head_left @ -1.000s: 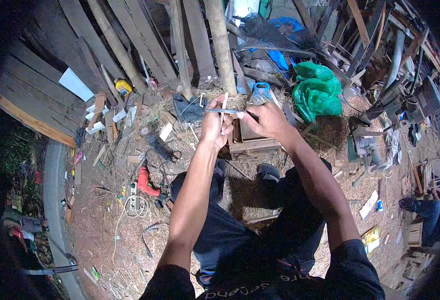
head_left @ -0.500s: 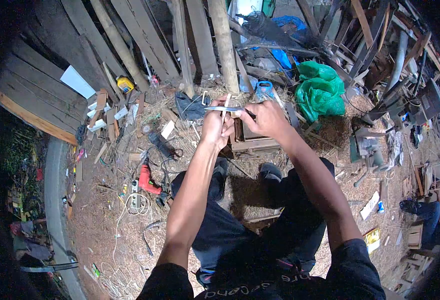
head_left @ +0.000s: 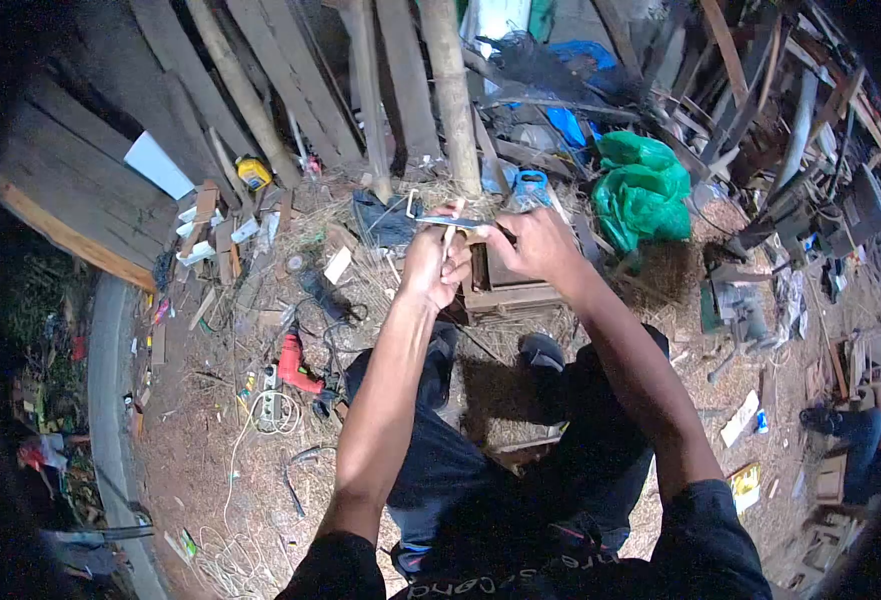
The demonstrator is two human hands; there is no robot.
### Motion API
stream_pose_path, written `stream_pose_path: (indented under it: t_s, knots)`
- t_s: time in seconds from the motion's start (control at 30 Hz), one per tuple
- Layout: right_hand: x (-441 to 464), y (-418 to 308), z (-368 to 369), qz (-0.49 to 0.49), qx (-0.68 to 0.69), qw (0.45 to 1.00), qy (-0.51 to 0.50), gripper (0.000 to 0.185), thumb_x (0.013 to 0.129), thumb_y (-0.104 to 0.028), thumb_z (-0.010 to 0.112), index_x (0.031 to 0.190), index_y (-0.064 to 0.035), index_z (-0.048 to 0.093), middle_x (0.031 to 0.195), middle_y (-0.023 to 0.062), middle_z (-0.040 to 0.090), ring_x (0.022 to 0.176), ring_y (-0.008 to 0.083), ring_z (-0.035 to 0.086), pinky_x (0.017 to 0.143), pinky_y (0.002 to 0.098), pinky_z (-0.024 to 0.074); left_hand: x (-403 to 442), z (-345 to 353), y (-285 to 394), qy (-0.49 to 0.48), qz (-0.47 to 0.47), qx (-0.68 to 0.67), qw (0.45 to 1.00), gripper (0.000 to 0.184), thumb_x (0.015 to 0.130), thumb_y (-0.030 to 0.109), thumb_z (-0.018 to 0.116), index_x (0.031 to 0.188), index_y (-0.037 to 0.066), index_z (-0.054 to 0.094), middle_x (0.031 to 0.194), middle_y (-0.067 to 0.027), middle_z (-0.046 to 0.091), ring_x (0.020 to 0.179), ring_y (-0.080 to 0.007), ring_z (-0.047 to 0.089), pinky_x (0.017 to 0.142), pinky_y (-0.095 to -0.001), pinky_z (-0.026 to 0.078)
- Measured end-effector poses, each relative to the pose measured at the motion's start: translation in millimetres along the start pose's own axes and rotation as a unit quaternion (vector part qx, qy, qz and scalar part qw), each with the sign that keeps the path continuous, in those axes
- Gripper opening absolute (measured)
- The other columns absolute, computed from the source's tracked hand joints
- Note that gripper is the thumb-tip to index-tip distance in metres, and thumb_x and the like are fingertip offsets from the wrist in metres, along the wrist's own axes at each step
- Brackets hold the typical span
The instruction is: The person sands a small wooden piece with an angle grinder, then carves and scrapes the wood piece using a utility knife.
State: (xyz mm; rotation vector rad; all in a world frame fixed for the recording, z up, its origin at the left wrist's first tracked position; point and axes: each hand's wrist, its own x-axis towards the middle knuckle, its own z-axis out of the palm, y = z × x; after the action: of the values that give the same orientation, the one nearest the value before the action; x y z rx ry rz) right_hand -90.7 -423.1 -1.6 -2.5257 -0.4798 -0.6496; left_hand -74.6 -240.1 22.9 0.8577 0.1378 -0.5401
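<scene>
My left hand is closed around a thin, light wooden stick, which points up and away from me. My right hand grips a knife by its handle, most of which the fingers hide. The blade reaches left across the stick, close above my left fingers. Just beyond the blade tip is a small pale hooked piece. Under my hands stands a low wooden box-like piece, partly covered by the right hand.
A red drill and a power strip with a coiled cord lie on the shaving-covered ground to the left. Beyond my hands are a blue-handled tool, a green plastic bag and leaning planks. Another person is at the far right.
The knife blade has shifted slightly right along with my right hand, and its tip now angles up to the left. My left hand still grips the stick in nearly the same place.
</scene>
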Motion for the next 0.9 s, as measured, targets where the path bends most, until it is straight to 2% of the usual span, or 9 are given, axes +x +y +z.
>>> stream_pose_path:
  t_s: [0.07, 0.47, 0.57, 0.67, 0.77, 0.9]
  knots:
    - [3, -1, 1, -0.007, 0.02, 1.0, 0.003, 0.031, 0.089, -0.029, 0.06, 0.07, -0.0045, 0.062, 0.057, 0.0207, 0.056, 0.055, 0.0419, 0.058, 0.051, 0.0484, 0.0459, -4, 2, 5, 0.001, 0.001, 0.003, 1.0, 0.006, 0.099, 0.018, 0.046, 0.096, 0.019, 0.051, 0.053, 0.0037, 0.039, 0.034, -0.0043, 0.029, 0.029, -0.02, 0.019]
    - [1, -4, -3, 0.038, 0.015, 0.999, -0.023, 0.038, 0.091, -0.036, 0.058, 0.069, -0.0051, 0.061, 0.059, 0.0225, 0.057, 0.058, 0.0441, 0.059, 0.054, 0.0501, 0.0467, 4, -9, 6, -0.044, -0.027, -0.009, 0.999, 0.009, 0.099, 0.016, 0.042, 0.105, 0.019, 0.047, 0.055, 0.0025, 0.038, 0.035, -0.0054, 0.028, 0.029, -0.0208, 0.018]
    - [2, -3, -4, 0.048, -0.009, 0.998, -0.04, 0.043, 0.09, -0.045, 0.055, 0.074, -0.0065, 0.068, 0.06, 0.0209, 0.061, 0.06, 0.0425, 0.063, 0.057, 0.0506, 0.0512, 3, -6, 6, -0.028, -0.026, -0.012, 0.999, 0.019, 0.099, 0.013, 0.038, 0.11, 0.016, 0.053, 0.056, 0.0019, 0.039, 0.036, -0.0046, 0.028, 0.028, -0.019, 0.019]
    - [2, -4, -8, 0.07, 0.014, 0.995, -0.072, 0.048, 0.092, -0.046, 0.053, 0.077, -0.0033, 0.067, 0.064, 0.023, 0.062, 0.064, 0.0433, 0.063, 0.06, 0.0499, 0.0505, 5, -7, 6, -0.032, -0.018, -0.007, 0.999, 0.02, 0.099, 0.012, 0.039, 0.114, 0.017, 0.05, 0.056, 0.0021, 0.039, 0.036, -0.0054, 0.028, 0.029, -0.0201, 0.019]
    - [3, -1, -10, 0.143, 0.121, 0.966, -0.179, 0.051, 0.094, -0.047, 0.051, 0.08, -0.0005, 0.067, 0.068, 0.0253, 0.062, 0.068, 0.044, 0.063, 0.061, 0.0484, 0.0489, 11, -10, -1, -0.021, 0.007, 0.009, 1.0, 0.028, 0.096, 0.008, 0.035, 0.119, 0.016, 0.049, 0.058, 0.0016, 0.04, 0.037, -0.0061, 0.028, 0.03, -0.0208, 0.02]
    - [-8, 0, -7, 0.131, 0.221, 0.966, -0.012, 0.054, 0.098, -0.044, 0.05, 0.068, 0.0003, 0.058, 0.053, 0.013, 0.047, 0.051, 0.0173, 0.042, 0.049, 0.0379, 0.0367, 19, -10, 1, 0.004, 0.041, 0.013, 0.999, 0.04, 0.093, 0.002, 0.028, 0.126, 0.015, 0.047, 0.061, -0.0002, 0.042, 0.038, -0.0067, 0.029, 0.031, -0.021, 0.022]
